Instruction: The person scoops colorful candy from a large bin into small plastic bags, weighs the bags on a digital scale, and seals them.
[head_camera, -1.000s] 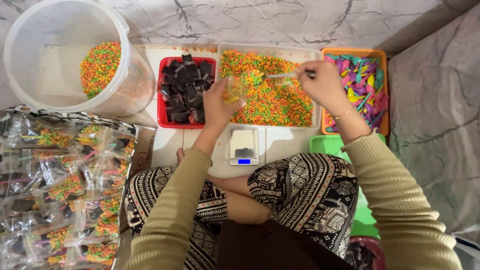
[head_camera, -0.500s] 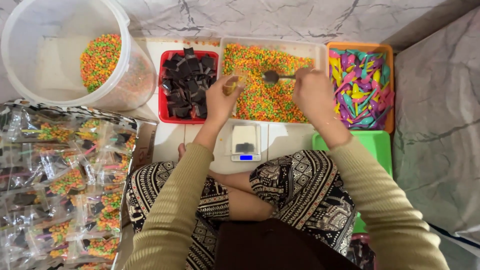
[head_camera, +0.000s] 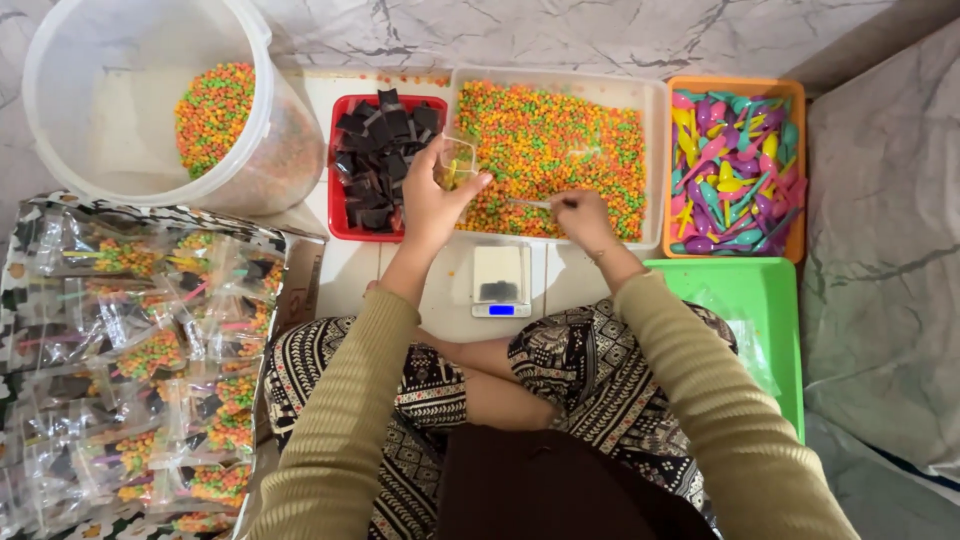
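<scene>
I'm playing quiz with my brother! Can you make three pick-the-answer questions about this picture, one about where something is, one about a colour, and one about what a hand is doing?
1. Where is the little scale?
A. In the bucket
B. In front of the white tray of colourful bits
C. On the green tray

2. What colour is the tray with the dark pieces?
A. Red
B. Blue
C. Orange

3. What is the left hand doing?
A. Lying flat
B. Holding a small clear bag
C. Touching the scale

Answers: 1 B, it sits just below that tray. 2 A, its rim is red. 3 B, its fingers grip the bag.
</scene>
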